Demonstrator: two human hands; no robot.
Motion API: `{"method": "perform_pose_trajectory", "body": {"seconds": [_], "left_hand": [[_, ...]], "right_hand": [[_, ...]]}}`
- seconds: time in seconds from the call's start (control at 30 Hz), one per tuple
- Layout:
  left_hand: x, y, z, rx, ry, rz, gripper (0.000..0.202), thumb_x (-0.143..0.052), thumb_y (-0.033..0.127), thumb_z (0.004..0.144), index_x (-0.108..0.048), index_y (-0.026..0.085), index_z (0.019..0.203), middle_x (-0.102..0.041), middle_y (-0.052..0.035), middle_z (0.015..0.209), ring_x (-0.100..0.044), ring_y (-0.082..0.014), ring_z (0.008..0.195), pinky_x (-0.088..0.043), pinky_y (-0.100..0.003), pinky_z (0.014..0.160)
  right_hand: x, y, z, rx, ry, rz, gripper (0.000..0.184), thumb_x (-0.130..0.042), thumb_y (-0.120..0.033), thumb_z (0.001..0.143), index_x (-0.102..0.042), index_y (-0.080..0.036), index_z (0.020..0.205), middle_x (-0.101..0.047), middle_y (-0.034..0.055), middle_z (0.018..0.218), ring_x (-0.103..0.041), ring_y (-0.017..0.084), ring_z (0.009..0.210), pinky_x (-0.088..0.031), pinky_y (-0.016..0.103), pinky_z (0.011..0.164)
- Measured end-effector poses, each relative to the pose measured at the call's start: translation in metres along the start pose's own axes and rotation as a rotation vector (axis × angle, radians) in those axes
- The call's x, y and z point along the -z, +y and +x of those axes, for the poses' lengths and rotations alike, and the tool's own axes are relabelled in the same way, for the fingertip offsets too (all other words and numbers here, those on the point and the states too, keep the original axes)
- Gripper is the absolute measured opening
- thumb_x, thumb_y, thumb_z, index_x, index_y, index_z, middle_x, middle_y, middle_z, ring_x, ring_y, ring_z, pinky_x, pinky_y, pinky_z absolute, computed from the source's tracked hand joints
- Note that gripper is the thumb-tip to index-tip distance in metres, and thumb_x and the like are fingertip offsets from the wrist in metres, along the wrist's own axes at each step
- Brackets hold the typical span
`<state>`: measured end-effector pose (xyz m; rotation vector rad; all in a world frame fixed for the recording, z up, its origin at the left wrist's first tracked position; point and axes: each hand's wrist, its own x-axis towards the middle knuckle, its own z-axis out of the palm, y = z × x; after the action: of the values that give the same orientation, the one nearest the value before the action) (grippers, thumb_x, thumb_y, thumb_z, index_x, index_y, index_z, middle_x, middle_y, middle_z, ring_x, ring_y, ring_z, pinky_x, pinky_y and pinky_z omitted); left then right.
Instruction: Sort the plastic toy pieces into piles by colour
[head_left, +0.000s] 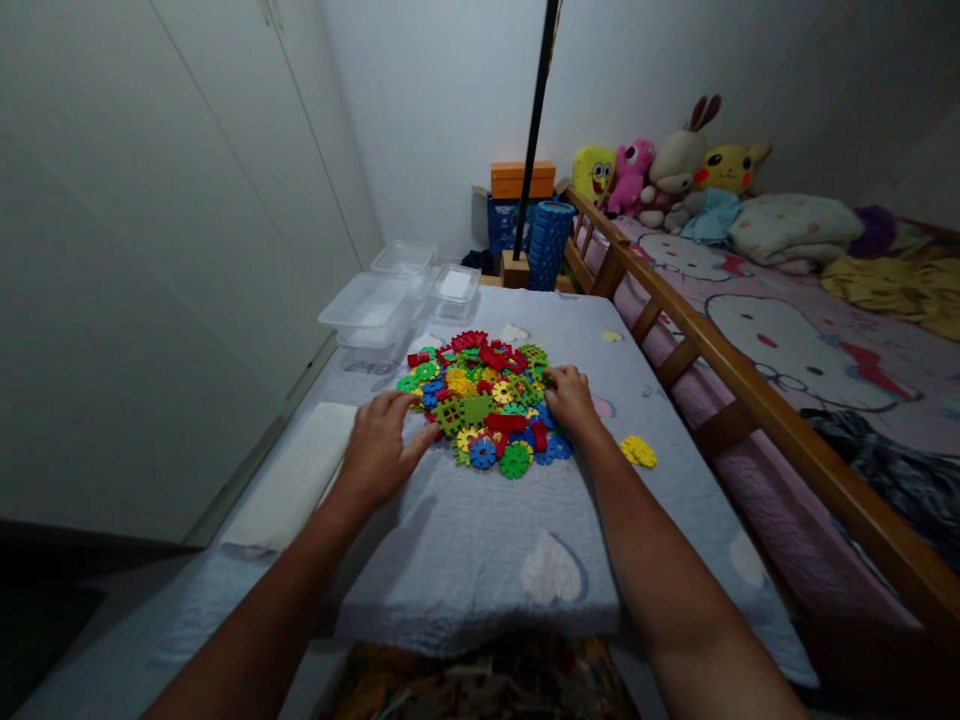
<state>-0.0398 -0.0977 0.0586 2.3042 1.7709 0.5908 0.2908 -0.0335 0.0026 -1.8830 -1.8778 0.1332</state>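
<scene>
A heap of flat plastic building pieces (487, 400) in red, green, yellow and blue lies on a pale blue quilted cloth (480, 540). My left hand (382, 445) rests palm down at the heap's left edge, fingers spread and touching the nearest pieces. My right hand (570, 398) sits on the heap's right edge with its fingers curled among the pieces; what they grip, if anything, is hidden. A lone yellow piece (638, 451) lies apart, to the right of my right arm.
Clear plastic containers (375, 310) and lids (456, 283) stand behind the heap. A wooden bed rail (750, 400) runs along the right, with plush toys (675, 165) and bedding beyond. A black pole (534, 130), blue roller (550, 245) and orange box (523, 179) stand at the back. White wardrobe doors at left.
</scene>
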Motion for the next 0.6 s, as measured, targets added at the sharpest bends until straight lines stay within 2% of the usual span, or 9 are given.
{"method": "perform_pose_trajectory", "body": {"seconds": [0.1,0.2,0.3,0.47,0.6], "left_hand": [[-0.023,0.017,0.023,0.026,0.017,-0.205,0.043,-0.054,0.047,0.092,-0.061,0.023,0.127,-0.056,-0.0131,0.135,-0.048,-0.0309,0.134,-0.036,-0.051,0.115],[-0.045,0.026,0.045,0.151,0.127,-0.299,0.044,-0.06,0.048,0.087,-0.063,0.022,0.123,-0.052,-0.0135,0.138,-0.043,-0.0335,0.138,-0.033,-0.053,0.118],[-0.06,0.028,0.06,0.228,0.235,-0.358,0.039,-0.06,0.045,0.086,-0.064,0.02,0.116,-0.053,-0.0147,0.133,-0.046,-0.0335,0.136,-0.033,-0.052,0.119],[-0.072,0.026,0.066,0.163,0.35,-0.446,0.03,-0.054,0.042,0.089,-0.064,0.02,0.107,-0.057,-0.0135,0.123,-0.051,-0.0303,0.128,-0.037,-0.048,0.117],[-0.071,0.023,0.063,0.111,0.402,-0.468,0.026,-0.052,0.042,0.09,-0.063,0.02,0.1,-0.062,-0.0109,0.114,-0.056,-0.0282,0.119,-0.042,-0.045,0.111]], "right_hand": [[-0.005,0.005,-0.002,-0.01,0.062,0.036,0.027,-0.056,-0.012,0.082,-0.072,-0.017,0.103,-0.062,0.014,0.11,-0.054,0.028,0.109,-0.041,0.039,0.1],[-0.006,0.009,-0.003,0.021,0.109,0.106,0.02,-0.056,-0.011,0.079,-0.069,-0.019,0.092,-0.061,0.0118,0.101,-0.054,0.027,0.102,-0.043,0.039,0.097],[-0.005,0.009,-0.004,0.047,0.156,0.211,0.018,-0.054,-0.012,0.078,-0.066,-0.02,0.088,-0.061,0.0098,0.096,-0.055,0.026,0.098,-0.045,0.038,0.093],[0.002,0.004,-0.005,0.058,0.2,0.331,0.014,-0.052,-0.014,0.074,-0.062,-0.021,0.082,-0.061,0.0073,0.089,-0.057,0.023,0.089,-0.046,0.035,0.086],[0.008,-0.001,-0.009,0.073,0.153,0.413,0.009,-0.053,-0.017,0.067,-0.058,-0.022,0.074,-0.058,0.0025,0.078,-0.054,0.019,0.074,-0.046,0.031,0.074]]}}
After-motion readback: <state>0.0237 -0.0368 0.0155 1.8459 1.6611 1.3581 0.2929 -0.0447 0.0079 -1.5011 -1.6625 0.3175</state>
